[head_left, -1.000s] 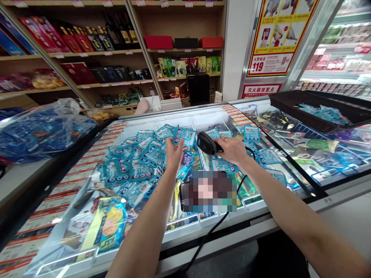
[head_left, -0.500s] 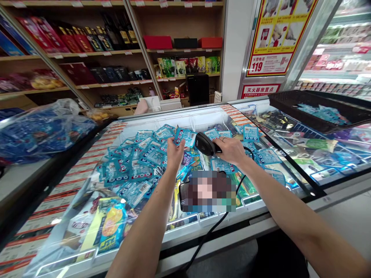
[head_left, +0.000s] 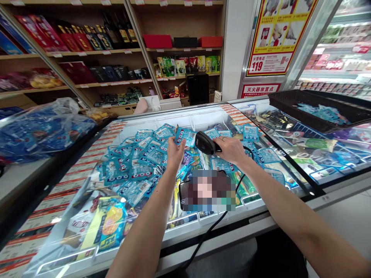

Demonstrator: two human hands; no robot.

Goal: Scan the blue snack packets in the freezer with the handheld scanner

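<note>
Between the thumb and fingers of my left hand is a small blue packet, its barcode side turned up. My right hand is wrapped round the handle of a black barcode scanner. The scanner's head is close to the packet's right end. From its handle a black cable runs down past the freezer's front edge. Many similar blue packets lie in a loose spread left of my left hand, and others lie to the right. A phone, partly blurred out, lies below my hands.
Glass lids cover the chest freezer, whose white front rim is nearest me. At the right a black tray holds more blue packets. A clear plastic bag of blue packages sits at the left. Stocked shelves stand behind.
</note>
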